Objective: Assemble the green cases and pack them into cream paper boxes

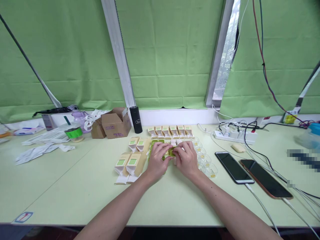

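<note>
My left hand and my right hand meet at the middle of the pale green table, fingers curled, pinching a small round green item between them. Under the hands lie more green pieces. Left of my left hand lie several small tan cartons with green labels, flaps open. A row of the same cartons stands behind the hands. Clear plastic cups line up beside my right hand.
Two phones on charging cables lie at the right, behind them a white power strip with tangled wires. A black cylinder, brown cardboard boxes, a green-banded cup and crumpled white wrappers are at the left back.
</note>
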`<state>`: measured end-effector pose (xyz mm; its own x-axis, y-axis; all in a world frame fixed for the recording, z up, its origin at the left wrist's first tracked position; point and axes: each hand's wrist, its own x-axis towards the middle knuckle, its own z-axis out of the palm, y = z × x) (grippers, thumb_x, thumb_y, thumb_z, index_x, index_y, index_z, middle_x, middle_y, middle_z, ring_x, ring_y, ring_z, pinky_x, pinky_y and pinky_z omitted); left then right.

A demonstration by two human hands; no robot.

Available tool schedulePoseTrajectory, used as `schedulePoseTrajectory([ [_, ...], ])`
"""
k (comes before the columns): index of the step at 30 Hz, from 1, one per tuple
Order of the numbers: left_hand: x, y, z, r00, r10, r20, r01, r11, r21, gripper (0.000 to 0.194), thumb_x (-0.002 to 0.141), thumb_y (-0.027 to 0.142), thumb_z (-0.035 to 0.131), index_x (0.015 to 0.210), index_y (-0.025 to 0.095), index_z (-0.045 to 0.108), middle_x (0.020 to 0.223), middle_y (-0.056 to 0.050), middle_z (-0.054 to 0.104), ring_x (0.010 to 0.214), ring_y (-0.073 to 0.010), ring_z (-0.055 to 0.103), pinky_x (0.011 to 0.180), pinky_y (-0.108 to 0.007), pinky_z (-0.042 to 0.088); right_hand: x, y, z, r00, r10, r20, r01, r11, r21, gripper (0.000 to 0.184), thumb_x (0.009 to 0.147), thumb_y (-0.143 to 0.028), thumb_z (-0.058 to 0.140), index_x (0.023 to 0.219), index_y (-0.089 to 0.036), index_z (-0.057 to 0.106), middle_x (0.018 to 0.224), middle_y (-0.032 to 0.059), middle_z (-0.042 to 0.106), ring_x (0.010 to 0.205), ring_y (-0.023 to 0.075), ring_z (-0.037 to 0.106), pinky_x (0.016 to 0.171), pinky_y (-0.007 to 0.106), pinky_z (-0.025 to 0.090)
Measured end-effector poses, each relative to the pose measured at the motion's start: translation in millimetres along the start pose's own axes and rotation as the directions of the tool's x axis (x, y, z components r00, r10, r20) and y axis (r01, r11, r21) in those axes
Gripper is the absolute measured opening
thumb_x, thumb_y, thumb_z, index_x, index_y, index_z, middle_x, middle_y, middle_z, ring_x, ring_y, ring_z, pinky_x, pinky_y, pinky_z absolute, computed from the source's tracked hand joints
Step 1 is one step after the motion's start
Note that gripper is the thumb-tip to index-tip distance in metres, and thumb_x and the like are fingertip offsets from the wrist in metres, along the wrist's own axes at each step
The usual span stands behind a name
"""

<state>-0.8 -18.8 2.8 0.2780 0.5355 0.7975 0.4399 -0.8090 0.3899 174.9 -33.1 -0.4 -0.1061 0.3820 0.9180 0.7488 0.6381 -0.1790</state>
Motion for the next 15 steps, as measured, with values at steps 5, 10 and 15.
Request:
schedulePoseTrajectory([
  [5,1.0,1.4,-0.3,1.0,-0.028,0.001,0.028,0.999,0.028,0.043,0.09,0.016,0.074,0.131,0.029,0.073,0.124,-0.008,0.074,0.12,-0.0302,0.055,0.105,-0.054,0.053,-0.5,-0.4,0.5,1.0,0.005,0.011,-0.005,1.0,0.001,0.02,0.095,-0.006,0.059,0.091,-0.022,0.07,0.092,0.0075,0.062,0.093,0.0253,0.05,0.074,0.038,0.045],
  [10,1.4,1.1,0.0,0.999,-0.035,-0.011,0.036,0.998,0.045,0.043,0.089,0.016,0.074,0.13,0.03,0.073,0.122,-0.007,0.074,0.119,-0.0299,0.056,0.104,-0.053,0.053,-1.2,-0.8,0.9,1.0,0.0,0.014,0.0,1.0,0.006,0.02,0.095,-0.007,0.059,0.09,-0.022,0.071,0.092,0.0081,0.063,0.093,0.0257,0.05,0.075,0.039,0.046],
  [15,1.6,0.8,-0.4,0.998,-0.057,-0.008,0.058,0.997,0.055,0.044,0.088,0.014,0.074,0.129,0.03,0.074,0.122,-0.007,0.074,0.119,-0.031,0.056,0.104,-0.055,0.053,-1.7,-1.7,0.9,1.0,0.015,0.023,-0.015,1.0,-0.003,0.02,0.096,-0.009,0.059,0.09,-0.024,0.071,0.091,0.0076,0.063,0.092,0.0257,0.051,0.076,0.04,0.047],
])
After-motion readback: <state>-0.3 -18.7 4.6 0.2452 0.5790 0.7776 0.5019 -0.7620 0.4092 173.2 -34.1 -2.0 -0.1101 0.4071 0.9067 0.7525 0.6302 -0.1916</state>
